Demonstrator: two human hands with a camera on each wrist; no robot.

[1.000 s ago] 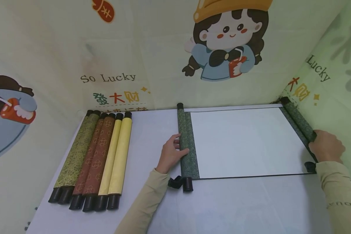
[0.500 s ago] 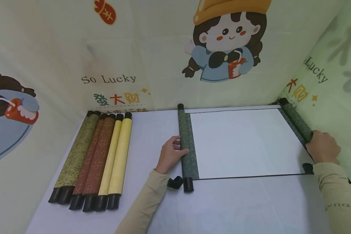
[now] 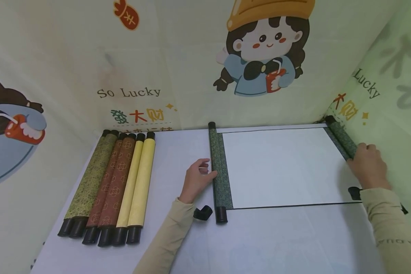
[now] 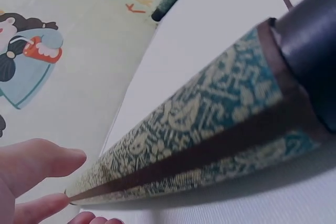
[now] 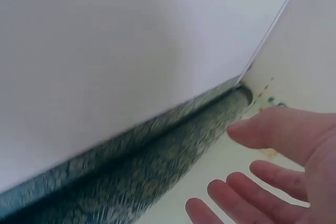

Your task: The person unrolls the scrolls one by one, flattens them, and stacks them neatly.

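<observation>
I see the scroll (image 3: pixel 281 167) unrolled near the back edge of the bench (image 3: pixel 294 239), left hand (image 3: pixel 196 180) with fingers relaxed at its left roller (image 3: pixel 220 194), right hand (image 3: pixel 370 165) loosely spread beside its right roller (image 3: pixel 342 137).

The white sheet (image 3: pixel 281 167) looks like smooth, matt paper, and the green roller (image 4: pixel 181 114) is wrapped in woven, patterned cloth. Its end cap (image 4: pixel 312 45) resembles smooth dark plastic with a soft sheen. The backdrop (image 3: pixel 188 68) and sleeve (image 3: pixel 383 213) are creased, matt fabric.
</observation>
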